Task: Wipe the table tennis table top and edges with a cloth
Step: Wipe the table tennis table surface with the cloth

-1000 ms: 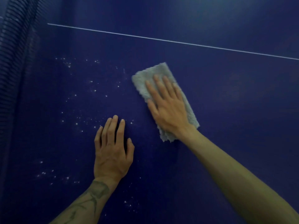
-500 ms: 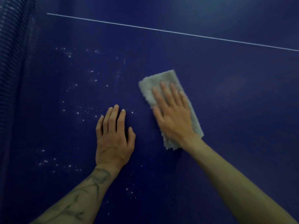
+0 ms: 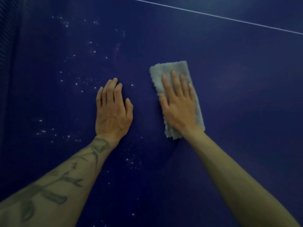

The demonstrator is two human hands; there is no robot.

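Observation:
A folded grey cloth (image 3: 168, 69) lies flat on the dark blue table tennis table top (image 3: 237, 99). My right hand (image 3: 179, 105) presses down on the cloth with straight, spread fingers and covers most of it. My left hand (image 3: 113, 110) rests flat on the bare table a little to the left of the cloth, fingers straight and close together. Many small white specks (image 3: 77, 84) dot the surface to the left of and below my left hand.
A thin white line (image 3: 213, 14) crosses the table top at the upper right. The dark net (image 3: 6, 38) runs along the left edge of the view.
My right hand has slid the cloth toward me and a little to the right. The view has shifted, so the white line sits higher. My left hand stays planted.

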